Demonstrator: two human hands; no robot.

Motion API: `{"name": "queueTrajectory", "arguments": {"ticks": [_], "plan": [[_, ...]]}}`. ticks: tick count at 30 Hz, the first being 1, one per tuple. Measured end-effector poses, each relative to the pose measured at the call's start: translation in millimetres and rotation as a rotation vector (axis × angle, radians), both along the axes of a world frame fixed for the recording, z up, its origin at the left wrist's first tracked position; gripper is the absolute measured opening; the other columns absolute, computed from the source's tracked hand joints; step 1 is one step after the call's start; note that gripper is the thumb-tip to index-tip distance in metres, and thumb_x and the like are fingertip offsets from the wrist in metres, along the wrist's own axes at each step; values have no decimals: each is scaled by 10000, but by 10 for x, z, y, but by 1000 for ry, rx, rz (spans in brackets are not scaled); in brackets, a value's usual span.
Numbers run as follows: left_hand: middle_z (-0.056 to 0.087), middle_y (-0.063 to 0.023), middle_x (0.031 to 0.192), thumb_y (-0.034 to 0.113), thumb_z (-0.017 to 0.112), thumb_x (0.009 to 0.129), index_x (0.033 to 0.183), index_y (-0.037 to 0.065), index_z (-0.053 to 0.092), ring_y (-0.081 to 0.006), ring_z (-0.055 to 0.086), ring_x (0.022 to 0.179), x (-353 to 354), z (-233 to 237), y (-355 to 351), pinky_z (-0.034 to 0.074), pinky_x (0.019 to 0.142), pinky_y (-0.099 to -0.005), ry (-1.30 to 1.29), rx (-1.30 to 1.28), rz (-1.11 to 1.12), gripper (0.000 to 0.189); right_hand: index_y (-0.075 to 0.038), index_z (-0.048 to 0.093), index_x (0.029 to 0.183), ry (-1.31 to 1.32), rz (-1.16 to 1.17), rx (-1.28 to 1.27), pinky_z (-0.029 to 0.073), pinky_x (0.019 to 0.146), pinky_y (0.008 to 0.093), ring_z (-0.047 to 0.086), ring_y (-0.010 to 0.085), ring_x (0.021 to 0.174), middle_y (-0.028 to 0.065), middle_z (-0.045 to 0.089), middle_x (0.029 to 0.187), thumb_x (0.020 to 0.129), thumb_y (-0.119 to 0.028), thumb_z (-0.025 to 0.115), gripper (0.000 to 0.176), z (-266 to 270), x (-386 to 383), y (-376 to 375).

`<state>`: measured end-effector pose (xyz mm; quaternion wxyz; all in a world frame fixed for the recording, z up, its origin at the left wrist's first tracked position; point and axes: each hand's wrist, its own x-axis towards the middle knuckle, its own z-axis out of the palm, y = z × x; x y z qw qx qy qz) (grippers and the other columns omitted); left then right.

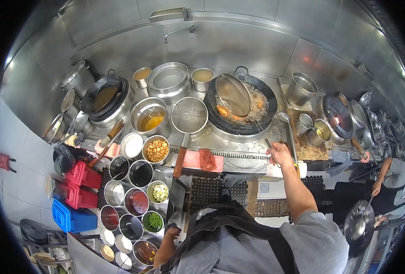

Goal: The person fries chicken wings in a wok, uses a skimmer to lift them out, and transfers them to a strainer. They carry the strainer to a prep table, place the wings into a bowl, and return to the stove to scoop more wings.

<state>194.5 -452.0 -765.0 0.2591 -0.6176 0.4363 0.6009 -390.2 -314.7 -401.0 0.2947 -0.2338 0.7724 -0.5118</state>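
Observation:
My right hand (279, 153) is closed round the long thin handle of a mesh strainer (233, 95). The strainer's round bowl is tilted over a black wok (271, 98) on the range. Orange-brown pieces of food (224, 111) lie in bubbling oil by the strainer's lower edge. Down at my left side, my left hand (172, 233) has its fingers curled by a small dark object I cannot make out. It is beside the pots of ingredients, nearest to one with cut green vegetables (154, 222) and one with brown sauce (145, 251).
A second strainer (189, 115) rests left of the wok, near a pot of yellow oil (151, 119). A wooden handle (181, 157) and red cloth (207, 160) lie at the range's front edge. At right, another person (394, 182) holds a wok (358, 220).

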Motion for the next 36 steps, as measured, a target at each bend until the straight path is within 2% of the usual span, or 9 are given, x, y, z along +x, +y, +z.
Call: {"name": "queueTrajectory", "arguments": {"ticks": [3, 6, 9, 13, 18, 25, 29, 30, 36], "plan": [[590, -38, 893, 262, 579, 828, 966, 121, 612, -190, 574, 781, 57, -48, 0, 447, 642, -373, 34, 23, 1, 200, 37, 631, 920, 93, 21, 99, 402, 337, 269, 531, 132, 412, 75, 612, 654, 793, -10, 491, 195, -37, -46, 27], [601, -42, 889, 257, 572, 834, 944, 114, 611, -185, 591, 789, 46, -47, 11, 448, 625, -361, 16, -26, -24, 185, -4, 648, 899, 740, -18, 137, 402, 362, 290, 533, 126, 411, 75, 565, 535, 794, -37, 486, 196, -167, -127, 101], [621, -49, 865, 264, 569, 832, 946, 106, 613, -187, 617, 768, 41, 71, 46, 468, 586, -356, 57, -107, -88, 200, 10, 645, 885, 352, -38, 212, 400, 354, 286, 532, 129, 410, 74, 575, 551, 789, -31, 473, 200, 311, 132, 61], [625, -51, 864, 261, 570, 830, 942, 102, 618, -187, 619, 762, 15, 157, 85, 472, 582, -356, 60, -122, -91, 200, 26, 645, 925, 89, 11, 89, 399, 339, 288, 528, 136, 401, 76, 602, 608, 777, -24, 473, 232, 13, 109, 21], [631, -53, 862, 256, 571, 827, 937, 97, 624, -188, 622, 753, -17, 196, 118, 478, 576, -357, 60, -117, -82, 201, -29, 650, 1049, 411, -36, 223, 394, 348, 290, 518, 128, 395, 76, 602, 602, 760, -23, 492, 329, -137, 51, 105], [638, -55, 859, 250, 573, 824, 930, 90, 633, -188, 626, 741, -10, 296, 241, 486, 568, -358, 58, -109, -43, 201, -48, 631, 1107, 435, -199, 98, 435, 424, 295, 520, 133, 411, 98, 588, 585, 734, -32, 516, 391, -1, -325, 360], [642, -57, 857, 247, 575, 822, 925, 86, 638, -189, 629, 734, 132, 513, 383, 491, 563, -358, 63, -119, -24, 202, -39, 615, 1086, 1005, -238, 322, 502, 697, 446, 633, 374, 749, 240, 631, 828, 753, -59, 515, 348, -4, -660, -70], [643, -57, 857, 246, 575, 821, 924, 85, 639, -189, 629, 733, 149, 571, 391, 492, 562, -358, 64, -126, -24, 202, -47, 626, 1042, 820, -306, 502, 467, 801, 483, 577, 416, 902, 244, 618, 886, 772, -85, 515, 293, 281, -494, -264], [649, -59, 854, 240, 577, 818, 918, 79, 646, -189, 633, 722, -27, 584, 246, 499, 555, -359, 38, -157, -34, 203, -87, 597, 1093, 832, -88, 544, 476, 805, 474, 593, 398, 901, 241, 615, 939, 788, -108, 500, 321, -225, -973, -788]]}}
